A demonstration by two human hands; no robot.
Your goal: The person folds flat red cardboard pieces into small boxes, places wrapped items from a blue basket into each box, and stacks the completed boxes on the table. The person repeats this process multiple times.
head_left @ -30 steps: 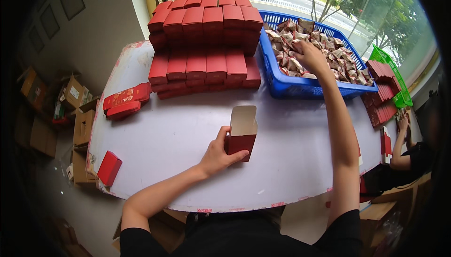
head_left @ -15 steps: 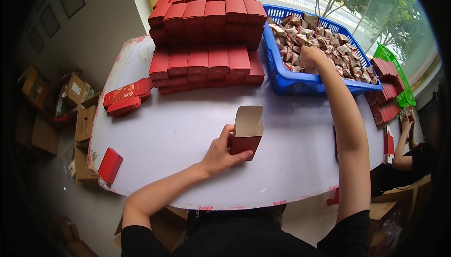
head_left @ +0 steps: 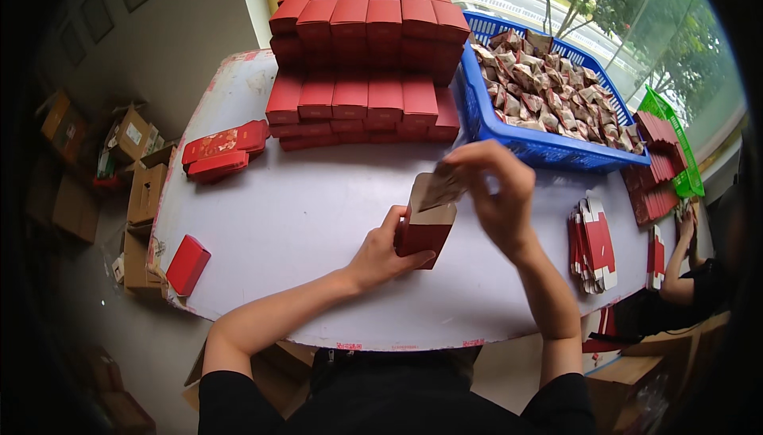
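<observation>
My left hand (head_left: 387, 250) is wrapped round an open red box (head_left: 425, 238), held upright over the table with its pale inner flap raised at the back. Between the fingertips of my right hand (head_left: 502, 188) is a small beige-and-red packet (head_left: 442, 188), at the mouth of the box. Its lower end overlaps the opening; how far inside it reaches I cannot tell. Behind to the right, a blue plastic basket (head_left: 540, 149) holds many more such packets (head_left: 548, 93).
Closed red boxes (head_left: 358, 101) stand stacked at the back. More red boxes lie at left (head_left: 226, 149) and near the left edge (head_left: 187, 265). Flat red-and-white cartons (head_left: 592, 248) lie at right. Beyond, a green basket (head_left: 675, 141) stands near a co-worker's hands (head_left: 688, 232).
My right hand has come out of the blue basket with a packet and moved to the mouth of the box. My left hand still holds the box. The view has shifted slightly.
</observation>
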